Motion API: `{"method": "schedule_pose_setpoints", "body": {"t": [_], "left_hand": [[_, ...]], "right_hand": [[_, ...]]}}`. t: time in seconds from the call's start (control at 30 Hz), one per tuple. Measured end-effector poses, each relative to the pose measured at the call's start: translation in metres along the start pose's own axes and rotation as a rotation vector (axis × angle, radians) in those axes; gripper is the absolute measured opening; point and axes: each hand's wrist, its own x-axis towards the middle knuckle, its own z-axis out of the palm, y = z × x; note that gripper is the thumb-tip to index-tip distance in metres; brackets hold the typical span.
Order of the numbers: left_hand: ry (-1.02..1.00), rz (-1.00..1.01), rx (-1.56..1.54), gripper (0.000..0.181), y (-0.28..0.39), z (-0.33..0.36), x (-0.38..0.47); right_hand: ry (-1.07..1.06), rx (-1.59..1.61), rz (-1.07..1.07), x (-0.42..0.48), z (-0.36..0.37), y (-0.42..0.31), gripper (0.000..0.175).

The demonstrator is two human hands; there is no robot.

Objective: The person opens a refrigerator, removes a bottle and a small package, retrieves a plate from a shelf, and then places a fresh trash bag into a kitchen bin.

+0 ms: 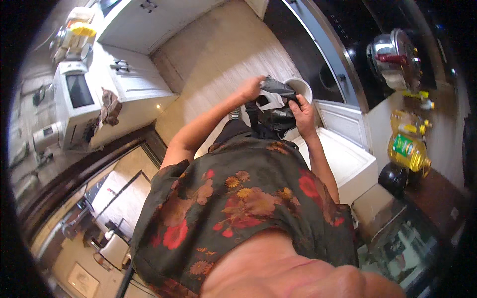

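Note:
A thin dark plastic bag [276, 88] is stretched between my two hands. My left hand [252, 88] grips its left end, fingers closed on the edge. My right hand [303, 114] pinches the other end between thumb and fingers. Just behind the bag stands a round white bin [305, 88], its rim partly covered by the bag. A white piece with a dark opening [274, 101] shows below the bag, between my hands; I cannot tell what it is. Glossy black plastic [279, 118] lies under it, close to my legs.
On my right, a counter carries a steel pressure cooker [395, 59] and yellow oil bottles [406, 151]. An oven front [309, 48] and an open white drawer or box [331, 152] stand close by. White cabinets [138, 80] line the left, with a brown cloth [110, 107] hanging there.

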Motion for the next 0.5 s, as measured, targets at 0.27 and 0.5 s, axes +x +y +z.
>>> {"method": "schedule_pose_setpoints", "body": {"t": [0.27, 0.5], "left_hand": [[-0.401, 0.235, -0.29, 0.039, 0.049, -0.04, -0.014], [-0.686, 0.108, -0.355, 0.026, 0.078, -0.033, -0.015]], "right_hand": [[0.198, -0.229, -0.042, -0.014, -0.019, 0.043, 0.022], [0.213, -0.291, -0.111, -0.007, -0.003, 0.043, 0.02]]}}
